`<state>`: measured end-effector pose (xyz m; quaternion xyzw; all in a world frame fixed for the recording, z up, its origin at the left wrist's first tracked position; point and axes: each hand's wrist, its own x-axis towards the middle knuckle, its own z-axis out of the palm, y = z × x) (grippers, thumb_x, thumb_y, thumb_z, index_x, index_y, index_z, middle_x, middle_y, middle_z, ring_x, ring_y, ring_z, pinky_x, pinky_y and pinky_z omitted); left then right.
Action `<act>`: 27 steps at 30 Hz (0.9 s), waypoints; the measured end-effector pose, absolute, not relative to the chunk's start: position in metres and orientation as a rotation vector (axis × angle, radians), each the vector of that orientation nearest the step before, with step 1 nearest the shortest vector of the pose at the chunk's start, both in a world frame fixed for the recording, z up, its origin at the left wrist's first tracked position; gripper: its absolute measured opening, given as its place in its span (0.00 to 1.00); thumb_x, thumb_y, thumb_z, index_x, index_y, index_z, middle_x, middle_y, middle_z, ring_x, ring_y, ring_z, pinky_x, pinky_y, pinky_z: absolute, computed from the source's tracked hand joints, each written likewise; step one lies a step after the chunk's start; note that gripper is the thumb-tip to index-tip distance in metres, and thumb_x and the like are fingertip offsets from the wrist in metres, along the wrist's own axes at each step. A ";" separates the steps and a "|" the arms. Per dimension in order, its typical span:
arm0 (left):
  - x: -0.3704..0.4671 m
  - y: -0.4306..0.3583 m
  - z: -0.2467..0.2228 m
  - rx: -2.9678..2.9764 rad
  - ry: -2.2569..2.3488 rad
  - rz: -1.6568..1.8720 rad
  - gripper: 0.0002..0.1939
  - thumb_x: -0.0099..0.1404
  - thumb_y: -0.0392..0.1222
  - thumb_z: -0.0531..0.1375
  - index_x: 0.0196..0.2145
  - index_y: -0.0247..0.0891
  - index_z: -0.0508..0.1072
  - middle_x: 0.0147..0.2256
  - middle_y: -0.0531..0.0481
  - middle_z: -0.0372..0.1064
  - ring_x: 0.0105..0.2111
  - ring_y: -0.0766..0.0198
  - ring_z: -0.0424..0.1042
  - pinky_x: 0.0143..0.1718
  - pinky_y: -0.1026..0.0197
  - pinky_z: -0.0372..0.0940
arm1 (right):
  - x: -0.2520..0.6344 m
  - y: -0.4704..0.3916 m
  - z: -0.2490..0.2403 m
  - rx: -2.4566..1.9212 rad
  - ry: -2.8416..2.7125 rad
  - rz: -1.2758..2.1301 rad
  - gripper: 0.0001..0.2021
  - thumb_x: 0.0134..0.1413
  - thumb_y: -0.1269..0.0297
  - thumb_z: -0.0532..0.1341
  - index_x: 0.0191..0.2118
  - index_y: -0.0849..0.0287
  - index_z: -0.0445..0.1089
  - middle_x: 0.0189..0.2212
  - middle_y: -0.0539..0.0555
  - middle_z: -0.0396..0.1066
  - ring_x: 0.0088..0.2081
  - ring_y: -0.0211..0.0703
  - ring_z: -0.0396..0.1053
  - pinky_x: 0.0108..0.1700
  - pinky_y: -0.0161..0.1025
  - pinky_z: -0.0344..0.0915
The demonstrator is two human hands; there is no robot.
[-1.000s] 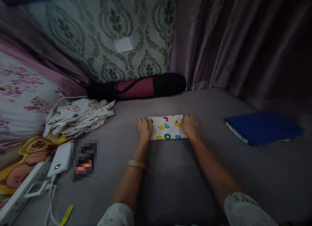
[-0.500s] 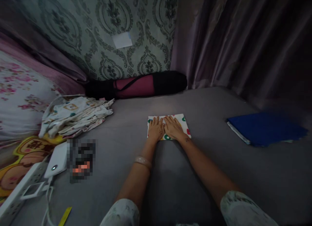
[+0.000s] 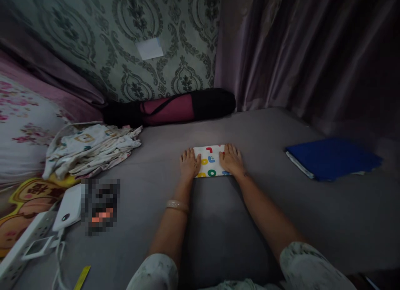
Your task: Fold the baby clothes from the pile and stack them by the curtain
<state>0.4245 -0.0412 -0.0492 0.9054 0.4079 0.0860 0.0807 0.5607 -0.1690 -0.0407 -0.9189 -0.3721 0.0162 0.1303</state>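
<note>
Grey sheet (image 3: 225, 227), printed cloth (image 3: 210, 164) lying flat, long axis left-to-right

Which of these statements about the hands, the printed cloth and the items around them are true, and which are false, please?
1. The left hand and right hand both rest on the printed cloth. True.
2. The left hand overlaps the right hand. False: they are apart, at opposite ends.
3. The blue cloth lies to the right of the printed cloth. True.
4. The long bag lies nearer the camera than the printed cloth. False: it lies beyond it.
5. A bracelet circles the left forearm. True.
</note>
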 end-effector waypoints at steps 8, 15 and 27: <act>0.424 -0.047 -0.039 2.832 1.100 0.558 0.32 0.72 0.51 0.38 0.64 0.27 0.56 0.65 0.36 0.51 0.67 0.49 0.44 0.66 0.45 0.39 | 0.556 -0.166 -0.033 -2.538 -1.231 -0.231 0.30 0.66 0.57 0.39 0.66 0.72 0.51 0.66 0.64 0.50 0.68 0.53 0.41 0.67 0.52 0.33; 0.428 -0.039 -0.054 2.751 1.094 0.289 0.35 0.71 0.54 0.40 0.64 0.23 0.54 0.65 0.32 0.50 0.66 0.47 0.48 0.65 0.47 0.45 | 0.558 -0.165 -0.045 -2.606 -1.201 0.011 0.31 0.66 0.56 0.40 0.66 0.74 0.50 0.66 0.66 0.50 0.67 0.55 0.46 0.66 0.50 0.41; 0.428 -0.050 -0.046 2.909 1.068 0.533 0.31 0.72 0.50 0.40 0.63 0.27 0.58 0.65 0.35 0.51 0.67 0.48 0.44 0.66 0.43 0.38 | 0.549 -0.160 -0.036 -2.534 -1.253 -0.126 0.30 0.66 0.57 0.40 0.65 0.73 0.53 0.66 0.66 0.52 0.67 0.54 0.46 0.66 0.51 0.38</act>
